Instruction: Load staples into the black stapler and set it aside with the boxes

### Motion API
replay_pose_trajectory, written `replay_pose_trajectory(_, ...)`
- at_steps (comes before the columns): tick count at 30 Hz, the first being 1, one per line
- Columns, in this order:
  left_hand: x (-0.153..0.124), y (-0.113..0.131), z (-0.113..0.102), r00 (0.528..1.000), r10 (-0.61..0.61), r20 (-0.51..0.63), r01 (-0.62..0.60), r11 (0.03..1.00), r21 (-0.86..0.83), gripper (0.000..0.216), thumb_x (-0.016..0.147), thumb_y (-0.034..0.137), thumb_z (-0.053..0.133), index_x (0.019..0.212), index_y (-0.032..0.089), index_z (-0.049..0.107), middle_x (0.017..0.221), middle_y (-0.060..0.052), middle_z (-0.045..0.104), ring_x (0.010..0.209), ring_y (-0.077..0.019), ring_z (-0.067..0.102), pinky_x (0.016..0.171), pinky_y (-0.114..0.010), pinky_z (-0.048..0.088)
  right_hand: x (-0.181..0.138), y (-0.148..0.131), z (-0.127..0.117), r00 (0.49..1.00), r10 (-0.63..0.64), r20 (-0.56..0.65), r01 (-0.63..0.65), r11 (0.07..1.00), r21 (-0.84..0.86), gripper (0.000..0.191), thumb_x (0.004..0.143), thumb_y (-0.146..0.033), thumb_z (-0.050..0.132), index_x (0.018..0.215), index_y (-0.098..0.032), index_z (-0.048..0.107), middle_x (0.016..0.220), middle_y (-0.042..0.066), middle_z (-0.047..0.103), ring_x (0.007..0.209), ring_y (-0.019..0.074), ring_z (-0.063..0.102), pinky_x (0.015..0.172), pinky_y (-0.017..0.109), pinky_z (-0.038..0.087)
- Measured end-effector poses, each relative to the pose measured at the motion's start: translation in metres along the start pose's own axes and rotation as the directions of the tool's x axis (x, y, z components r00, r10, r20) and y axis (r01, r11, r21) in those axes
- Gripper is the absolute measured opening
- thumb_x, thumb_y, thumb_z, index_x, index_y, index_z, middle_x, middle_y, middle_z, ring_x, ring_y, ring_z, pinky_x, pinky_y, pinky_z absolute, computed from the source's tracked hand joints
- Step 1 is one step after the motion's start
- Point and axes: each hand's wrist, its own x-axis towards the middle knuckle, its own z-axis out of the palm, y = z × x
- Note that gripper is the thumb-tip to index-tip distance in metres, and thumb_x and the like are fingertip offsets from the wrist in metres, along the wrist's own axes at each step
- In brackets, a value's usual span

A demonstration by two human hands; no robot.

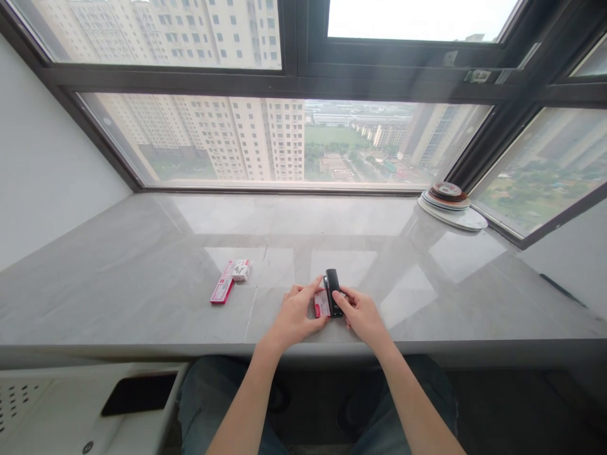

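A slim black stapler-like tool [333, 294] lies lengthwise away from me near the counter's front edge; its exact kind is hard to make out. My right hand [363, 316] grips it from the right, with the thumb on top. Against its left side is a small red-and-white box [321, 304]. My left hand [296, 316] curves around this box, thumb at the near end and fingers at the far end, the fingertips close to the black tool. Further left lie flat red-and-white boxes [222, 291] and a small white box [241, 270] touching them.
The grey marble-look counter [142, 272] runs up to the window. Stacked plates or lids [453, 205] stand at its back right corner. Below the counter on the left, a dark phone-like slab [139, 393] lies on a white surface [57, 411].
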Motion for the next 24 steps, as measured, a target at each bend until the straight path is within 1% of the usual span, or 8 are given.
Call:
replay_pose_trajectory(4,-0.005,0.001,-0.014,1.000,0.013,0.003,-0.013,1.000,-0.006,0.082,0.085,0.031,0.070,0.158,0.039,0.032,0.147,-0.001,0.054,0.132,-0.0276,0.049,0.113,-0.041,0.041,-0.001,-0.002,-0.001,0.999,0.027,-0.028,-0.027,1.000,0.002,0.065,0.092,-0.069,0.051,0.130,-0.019,0.067,0.059,-0.004,0.052,0.044,0.0142,0.051,0.047,0.027,0.045)
replay_pose_trajectory(7,-0.015,-0.018,-0.042,0.978,-0.061,-0.201,0.075,0.995,0.062,0.052,0.096,0.032,0.055,0.148,0.037,0.048,0.145,-0.002,0.054,0.133,-0.0267,0.047,0.108,-0.040,0.045,-0.003,-0.002,0.001,0.997,0.029,-0.071,-0.028,1.000,0.007,0.067,0.091,-0.072,0.050,0.130,-0.019,0.066,0.062,-0.003,0.052,0.047,0.0149,0.052,0.048,0.028,0.048)
replay_pose_trajectory(8,-0.020,-0.030,-0.055,0.934,-0.115,-0.339,0.159,0.982,0.106,0.042,0.097,0.032,0.052,0.140,0.034,0.056,0.140,-0.004,0.056,0.131,-0.0279,0.048,0.105,-0.042,0.046,-0.003,-0.002,0.002,0.996,0.029,-0.082,-0.029,1.000,0.007,0.068,0.091,-0.073,0.049,0.130,-0.019,0.065,0.063,-0.002,0.052,0.048,0.0153,0.053,0.048,0.028,0.048)
replay_pose_trajectory(11,-0.037,-0.077,-0.094,0.619,-0.220,-0.754,0.513,0.840,0.177,0.027,0.093,0.037,0.058,0.117,0.025,0.064,0.126,-0.010,0.057,0.124,-0.0354,0.048,0.108,-0.055,0.040,-0.004,-0.001,0.003,0.994,0.031,-0.100,-0.031,1.000,0.003,0.068,0.091,-0.074,0.049,0.127,-0.018,0.065,0.063,-0.003,0.050,0.048,0.0155,0.052,0.049,0.029,0.050)
replay_pose_trajectory(12,-0.044,-0.092,-0.105,0.567,-0.221,-0.794,0.568,0.802,0.182,0.028,0.091,0.039,0.060,0.115,0.024,0.063,0.122,-0.011,0.058,0.122,-0.0362,0.049,0.109,-0.057,0.039,-0.004,0.000,0.004,0.994,0.030,-0.101,-0.030,1.000,0.006,0.067,0.090,-0.074,0.050,0.125,-0.019,0.066,0.063,-0.003,0.049,0.048,0.0153,0.051,0.049,0.029,0.050)
replay_pose_trajectory(13,-0.049,-0.104,-0.113,0.575,-0.226,-0.787,0.582,0.789,0.198,0.030,0.089,0.039,0.062,0.115,0.023,0.063,0.119,-0.010,0.058,0.118,-0.0356,0.051,0.107,-0.056,0.040,-0.004,0.000,0.004,0.995,0.030,-0.100,-0.029,0.999,0.015,0.066,0.090,-0.074,0.052,0.123,-0.019,0.066,0.063,-0.003,0.049,0.048,0.0151,0.051,0.048,0.029,0.050)
replay_pose_trajectory(17,-0.065,-0.121,-0.116,0.760,-0.263,-0.595,0.491,0.831,0.261,0.037,0.087,0.036,0.063,0.123,0.029,0.065,0.115,-0.007,0.057,0.105,-0.0291,0.060,0.096,-0.043,0.051,-0.003,0.002,0.004,0.995,0.037,-0.096,-0.032,0.998,0.056,0.065,0.088,-0.074,0.055,0.122,-0.019,0.067,0.065,-0.003,0.049,0.049,0.0150,0.051,0.047,0.028,0.049)
replay_pose_trajectory(24,-0.067,-0.073,-0.079,0.958,-0.182,-0.223,0.221,0.961,0.164,0.061,0.085,0.037,0.071,0.142,0.030,0.054,0.142,-0.007,0.047,0.131,-0.0278,0.053,0.111,-0.039,0.046,-0.004,0.001,0.006,0.993,0.015,-0.114,-0.016,1.000,-0.007,0.065,0.090,-0.074,0.051,0.121,-0.020,0.067,0.067,-0.002,0.052,0.053,0.0157,0.053,0.050,0.028,0.048)
